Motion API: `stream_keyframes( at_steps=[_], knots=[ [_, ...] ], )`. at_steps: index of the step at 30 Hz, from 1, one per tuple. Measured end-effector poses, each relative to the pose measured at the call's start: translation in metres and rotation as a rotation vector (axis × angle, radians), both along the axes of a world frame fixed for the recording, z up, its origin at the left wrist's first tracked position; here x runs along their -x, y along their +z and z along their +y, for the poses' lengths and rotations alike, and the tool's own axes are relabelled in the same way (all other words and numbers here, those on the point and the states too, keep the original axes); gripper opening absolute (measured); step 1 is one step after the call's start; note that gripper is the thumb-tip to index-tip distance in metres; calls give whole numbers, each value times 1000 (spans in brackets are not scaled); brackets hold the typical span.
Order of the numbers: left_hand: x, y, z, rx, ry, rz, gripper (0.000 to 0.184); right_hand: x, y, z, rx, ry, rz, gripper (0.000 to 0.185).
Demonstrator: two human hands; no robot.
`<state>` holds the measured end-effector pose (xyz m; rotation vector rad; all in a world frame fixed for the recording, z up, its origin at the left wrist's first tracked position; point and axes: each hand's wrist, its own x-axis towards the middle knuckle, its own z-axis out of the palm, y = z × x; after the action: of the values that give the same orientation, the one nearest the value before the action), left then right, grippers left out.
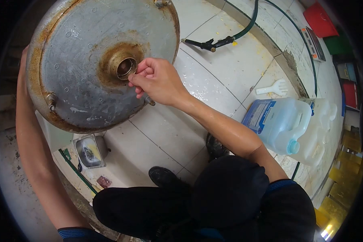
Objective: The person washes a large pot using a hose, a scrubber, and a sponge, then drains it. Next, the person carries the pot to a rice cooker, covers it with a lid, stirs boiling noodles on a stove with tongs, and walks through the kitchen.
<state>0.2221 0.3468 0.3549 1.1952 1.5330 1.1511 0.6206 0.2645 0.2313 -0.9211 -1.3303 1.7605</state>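
A large round metal vessel [78,52] is tilted up, its grey, rust-stained end facing me. Short bolt-like studs stick out near its edge, and a rusty raised collar [109,66] surrounds the hole at its centre. My right hand [155,78] is closed at that hole, thumb and fingertips pinching the edge of a thin metal ring [119,75]. On the far left, my left hand [25,56] reaches to the vessel's outer edge; its fingers are hidden behind the rim.
A hose with a black spray nozzle [211,43] lies on the wet tiles [205,80]. To the right are a white fork-shaped tool [273,88], a blue-labelled jug [276,121] and paler jugs [316,133]. A metal container [89,151] sits below the vessel, near my black shoes [163,176].
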Motion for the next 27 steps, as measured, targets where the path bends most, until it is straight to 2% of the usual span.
stream_keyframes(
  at_steps=[5,7,8,10,11,12,13,14,16,20,23,25,27],
  knots=[
    [-20,0,-4,-41,135,66,34,1,0,3,17,3,-22,17],
    [-21,0,-3,-55,166,83,34,-2,-1,5,6,18,-43,36],
    [-23,0,-3,-96,179,151,41,-6,4,7,1,21,-44,36],
    [-26,4,-4,-139,199,218,50,-16,18,10,215,48,6,65],
    [-34,11,-6,-46,272,408,57,-17,21,7,96,46,-181,92],
    [-37,19,-10,49,345,599,64,-19,22,4,89,55,-176,92],
    [-30,15,-13,-21,311,643,69,-24,21,0,127,43,-232,92],
    [-33,17,-22,-27,332,651,69,-28,19,-4,161,35,-288,93],
    [-63,24,-40,-163,309,856,66,-39,-1,-22,169,-51,-240,96],
    [-133,34,-83,-130,313,811,62,-67,-36,-47,196,-39,-234,105],
    [-167,30,-96,-276,236,849,64,-78,-64,-66,279,-13,-192,105],
    [-183,32,-99,-259,181,908,60,-81,-73,-82,383,-61,-122,94],
    [-195,35,-96,-269,100,1001,57,-94,-89,-92,318,6,-127,92]
  ],
)
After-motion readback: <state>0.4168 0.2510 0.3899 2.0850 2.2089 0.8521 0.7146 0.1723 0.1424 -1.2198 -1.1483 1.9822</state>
